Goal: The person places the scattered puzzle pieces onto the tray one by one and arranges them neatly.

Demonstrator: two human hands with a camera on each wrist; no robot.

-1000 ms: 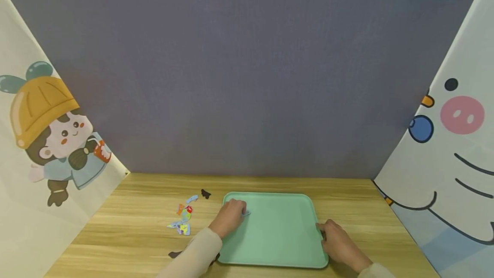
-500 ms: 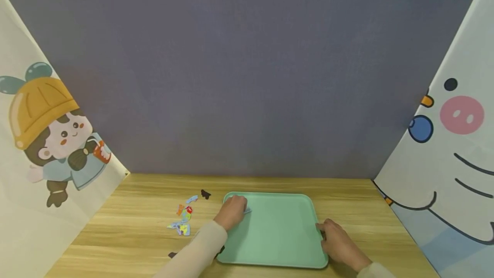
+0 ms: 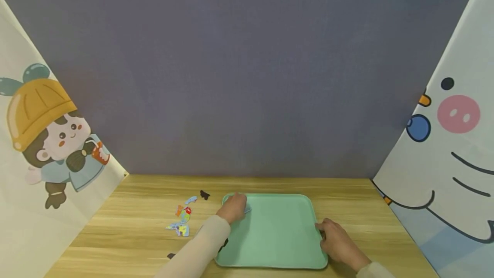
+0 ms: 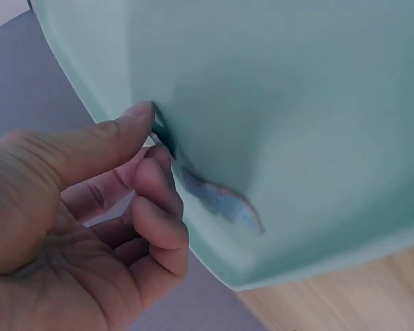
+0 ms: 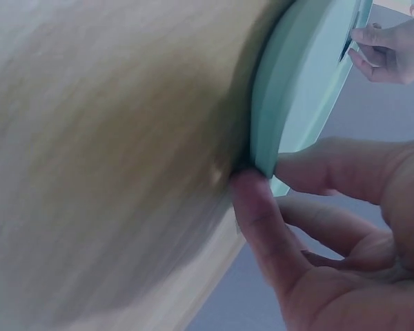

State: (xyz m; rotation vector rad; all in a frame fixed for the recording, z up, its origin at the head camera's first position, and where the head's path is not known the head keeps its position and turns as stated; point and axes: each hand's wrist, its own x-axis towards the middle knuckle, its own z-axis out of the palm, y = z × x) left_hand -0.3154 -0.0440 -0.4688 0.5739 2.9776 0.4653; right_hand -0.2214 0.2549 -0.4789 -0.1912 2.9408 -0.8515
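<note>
Over the far left corner of the green tray (image 3: 278, 231), my left hand (image 3: 233, 208) pinches a small, thin dark piece (image 4: 164, 138) between thumb and forefinger. Its edge faces the left wrist camera, so its shape is mostly hidden. Beside those fingertips a flat light-blue cut-out piece (image 4: 228, 207) lies on the tray; in the head view this blue piece (image 3: 248, 208) peeks out right of the hand. My right hand (image 3: 336, 240) grips the tray's right rim (image 5: 268, 131), thumb on the inner side and a finger outside.
Left of the tray, several small colourful flat pieces (image 3: 181, 228) lie on the wooden table (image 3: 127, 226). A black piece (image 3: 204, 194) is behind them, and another dark piece (image 3: 171, 255) lies near the left sleeve. A grey wall (image 3: 247, 76) stands at the back.
My left hand has shifted slightly right and away from me over the tray's far left corner, and more of the blue piece shows. The right hand stays on the rim.
</note>
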